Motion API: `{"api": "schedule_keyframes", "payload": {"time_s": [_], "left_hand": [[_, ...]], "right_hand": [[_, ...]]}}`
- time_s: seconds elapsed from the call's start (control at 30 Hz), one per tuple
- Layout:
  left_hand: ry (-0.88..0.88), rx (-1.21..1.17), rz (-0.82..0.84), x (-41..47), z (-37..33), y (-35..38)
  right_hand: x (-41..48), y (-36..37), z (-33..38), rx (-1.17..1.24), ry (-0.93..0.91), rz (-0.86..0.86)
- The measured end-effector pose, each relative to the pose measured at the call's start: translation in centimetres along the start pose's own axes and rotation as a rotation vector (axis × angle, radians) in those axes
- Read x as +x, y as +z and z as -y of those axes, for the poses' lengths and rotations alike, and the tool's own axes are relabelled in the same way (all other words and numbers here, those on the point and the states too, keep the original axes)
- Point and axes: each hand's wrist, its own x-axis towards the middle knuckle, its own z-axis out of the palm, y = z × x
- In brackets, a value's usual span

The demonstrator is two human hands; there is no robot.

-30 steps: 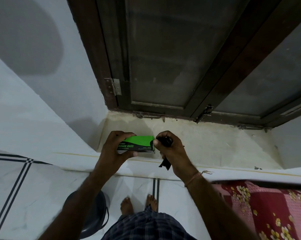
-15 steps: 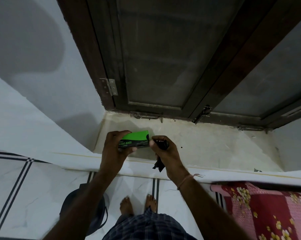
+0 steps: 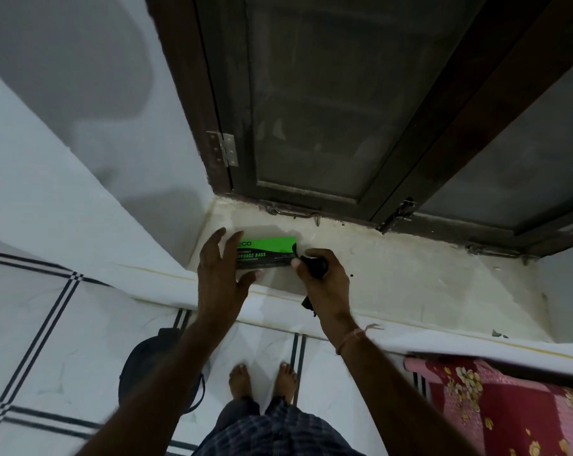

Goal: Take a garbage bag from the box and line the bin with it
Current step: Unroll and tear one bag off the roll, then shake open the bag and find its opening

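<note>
1. While the box (image 3: 268, 253) lies flat on the sill (image 3: 410, 278) just above frame centre, its long side runs left to right. Its top face is bright green. Its front face is black, with pale lettering that reads "GARBAGE BAGS".
2. The left hand (image 3: 221, 274) is spread over the box's left end, fingers straight and apart, thumb out below the front edge. It grasps nothing. Whether its fingertips touch the box is hard to say, since that part is blurred.
3. Just right of the box, the right hand (image 3: 324, 281) is clenched round a black bag (image 3: 315, 267).
4. The bag is dark, glossy and crumpled, bunched in the fist close to the box's right end. A thin tail of it hangs out below the heel of the hand, over the sill's front edge.
5. The bin (image 3: 140, 366), dark and round, stands on the floor (image 3: 48, 324) at lower left, partly hidden behind the left forearm.
6. A window (image 3: 186, 93) with a dark wooden frame fills the upper part of the picture. A metal hinge (image 3: 226, 153) sits on its left side, and a hook (image 3: 295, 213) lies along its base just above the box.
7. The floor is white tile with black lines. Bare feet (image 3: 240, 378) stand at bottom centre, and a red flowered cloth (image 3: 509, 406) fills the lower right.
</note>
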Motion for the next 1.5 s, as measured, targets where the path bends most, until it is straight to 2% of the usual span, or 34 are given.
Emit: {"api": "schedule_keyframes", "payload": {"time_s": [0.07,0.13,0.23,0.3,0.37,0.47,0.63,0.8,0.87,0.97,1.07,1.17,1.27,1.4,1.5], "left_hand": [[-0.020,-0.061,-0.061,-1.7,-1.3,-1.3],[-0.104,-0.308,0.026,-3.8,-2.7,-2.7],[-0.382,-0.802,0.312,-7.1,-4.1,-4.8],[-0.538,-0.981,0.349,-8.8,-3.8,-5.8],[-0.543,-0.949,0.334,-10.4,-2.3,-7.2],[-0.568,-0.979,0.298,-13.2,1.1,-10.2],[-0.788,-1.268,0.151,-18.6,9.6,-16.0],[-0.967,-1.320,0.089,-25.1,17.5,-23.5],[-1.006,-1.398,0.034,-27.5,19.3,-26.4],[-0.918,-1.477,0.082,-30.9,21.2,-31.0],[-0.822,-1.304,0.188,-33.1,22.2,-33.7],[-0.828,-1.279,0.111,-34.6,23.0,-34.6],[-0.855,-1.361,0.020,-35.5,23.4,-35.0],[-0.892,-1.425,-0.061,-36.2,23.3,-35.6],[-0.926,-1.424,-0.056,-37.3,23.8,-35.9]], "right_hand": [[-2.2,0.0,0.8,0.027,-0.076,0.011],[-4.9,0.7,1.8,0.120,-0.077,0.114],[-8.9,3.2,3.3,0.333,0.171,0.304],[-10.9,4.9,3.4,0.374,0.309,0.379],[-12.7,6.5,3.2,0.351,0.359,0.431],[-16.0,9.4,2.7,0.332,0.329,0.503],[-23.6,15.5,0.1,0.289,0.222,0.531],[-33.8,22.1,-0.4,0.331,0.280,0.466],[-37.8,23.9,-0.3,0.341,0.339,0.531],[-42.9,25.5,-0.2,0.262,0.383,0.611],[-45.1,26.2,-0.3,0.364,0.317,0.488],[-46.6,27.0,-0.5,0.389,0.266,0.398],[-48.1,26.8,-0.7,0.371,0.255,0.382],[-49.6,25.7,-1.0,0.295,0.263,0.522],[-50.4,26.0,-1.1,0.311,0.216,0.469]]}}
